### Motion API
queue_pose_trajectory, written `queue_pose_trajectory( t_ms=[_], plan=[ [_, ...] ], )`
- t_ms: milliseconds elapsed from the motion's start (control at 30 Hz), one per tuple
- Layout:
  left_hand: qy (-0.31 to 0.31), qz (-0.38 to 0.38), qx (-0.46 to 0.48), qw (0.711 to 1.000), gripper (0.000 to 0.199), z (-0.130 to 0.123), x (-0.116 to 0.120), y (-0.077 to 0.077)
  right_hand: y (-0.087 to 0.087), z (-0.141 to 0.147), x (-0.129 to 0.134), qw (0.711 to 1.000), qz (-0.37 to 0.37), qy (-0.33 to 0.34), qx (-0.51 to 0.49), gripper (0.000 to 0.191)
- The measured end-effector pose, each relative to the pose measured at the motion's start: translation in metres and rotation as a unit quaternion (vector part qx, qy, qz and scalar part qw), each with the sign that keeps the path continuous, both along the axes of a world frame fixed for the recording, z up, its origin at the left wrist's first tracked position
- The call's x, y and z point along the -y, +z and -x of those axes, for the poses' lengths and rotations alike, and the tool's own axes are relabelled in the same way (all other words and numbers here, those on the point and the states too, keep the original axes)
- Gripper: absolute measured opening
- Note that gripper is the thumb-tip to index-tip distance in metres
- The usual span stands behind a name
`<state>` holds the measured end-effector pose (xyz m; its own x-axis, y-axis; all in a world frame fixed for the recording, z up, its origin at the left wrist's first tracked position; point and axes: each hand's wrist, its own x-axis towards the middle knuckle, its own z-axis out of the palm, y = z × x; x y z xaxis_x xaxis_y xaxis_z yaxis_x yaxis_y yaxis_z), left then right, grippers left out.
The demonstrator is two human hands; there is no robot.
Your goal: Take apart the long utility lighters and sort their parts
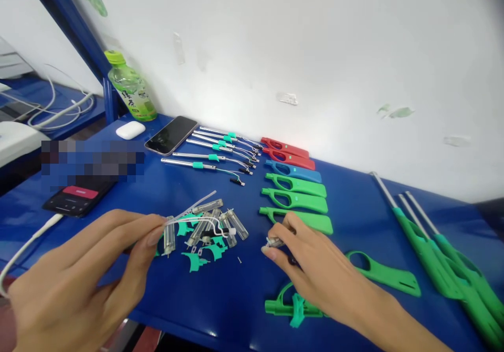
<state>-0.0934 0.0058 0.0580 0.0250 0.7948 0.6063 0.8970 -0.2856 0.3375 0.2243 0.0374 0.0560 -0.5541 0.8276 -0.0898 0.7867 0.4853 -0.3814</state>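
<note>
My left hand (98, 260) pinches thin white wires (197, 219) between thumb and fingertips; they curve right to a small black-and-white piece (224, 232). Beneath them lies a pile of clear lighter tanks (236, 223) and teal plastic parts (193, 261). My right hand (311, 263) is closed on a small clear and metallic piece (274, 242), mostly hidden by its fingers. It hovers by a row of handle shells: red (289, 158), blue (295, 171) and green (295, 200). Below it lies a green handle half (277, 307) with a teal part (297, 310) on it.
Metal rods with wires (197, 165) lie in a row at the back. Several green lighters with long tubes (429, 252) and a loose green shell (389, 275) lie right. Phones (172, 135), a white case (130, 130) and a bottle (132, 89) stand or lie left. The wall (334, 53) borders the table.
</note>
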Motion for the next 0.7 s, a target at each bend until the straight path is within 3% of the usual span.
queue_pose_trajectory(
  t_ms=[100,500,700],
  plan=[
    [-0.041,0.005,0.000,0.999,0.012,0.000,-0.002,-0.002,0.000,0.003,0.001,1.000,-0.008,-0.005,0.000,0.035],
    [-0.087,-0.007,-0.036,0.996,0.012,-0.008,-0.005,0.002,-0.010,0.018,-0.001,0.999,-0.047,0.009,0.012,0.028],
    [-0.079,-0.005,-0.036,0.996,0.013,-0.008,-0.004,0.001,-0.008,0.018,0.003,0.996,-0.094,-0.010,0.001,0.038]
  ],
)
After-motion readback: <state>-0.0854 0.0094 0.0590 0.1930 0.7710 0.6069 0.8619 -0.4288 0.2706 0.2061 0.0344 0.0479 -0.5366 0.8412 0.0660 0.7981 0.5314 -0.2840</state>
